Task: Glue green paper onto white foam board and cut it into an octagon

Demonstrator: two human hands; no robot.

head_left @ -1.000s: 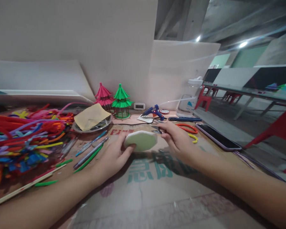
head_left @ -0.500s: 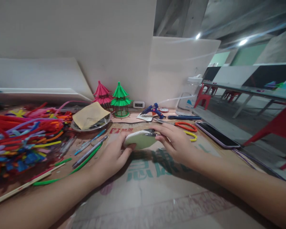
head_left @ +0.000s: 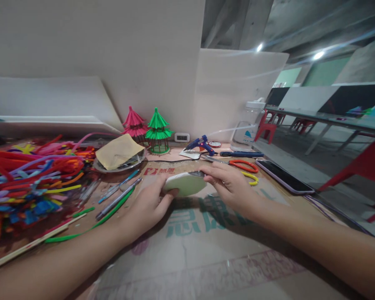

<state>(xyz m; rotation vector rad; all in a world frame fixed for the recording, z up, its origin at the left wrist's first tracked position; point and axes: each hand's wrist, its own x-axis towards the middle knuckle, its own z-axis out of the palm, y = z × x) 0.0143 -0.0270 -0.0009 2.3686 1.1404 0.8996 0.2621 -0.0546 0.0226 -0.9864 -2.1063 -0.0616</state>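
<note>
Just above the board in front of me, my left hand (head_left: 154,196) grips the left edge of a pale green round disc (head_left: 184,185) with a white rim, thumb on the near face. The disc is tilted so its green side faces me. At its right upper edge, my right hand (head_left: 226,183) is closed in a pinch on a small dark piece (head_left: 195,173) lying along the rim. The fingers partly hide this piece, and I cannot tell what it is. Both hands are apart from each other, with the disc between them.
Behind the hands stand a green pagoda model (head_left: 158,131), a pink one (head_left: 133,123) and a blue glue gun (head_left: 196,143). Orange-handled scissors (head_left: 243,166) and a phone (head_left: 284,177) lie right. Pipe cleaners (head_left: 34,179), a metal dish (head_left: 140,160) and pens (head_left: 120,198) fill the left.
The right fingers and the dark piece have shifted slightly along the disc's upper right edge. The left hand keeps its grip on the disc almost unmoved.
</note>
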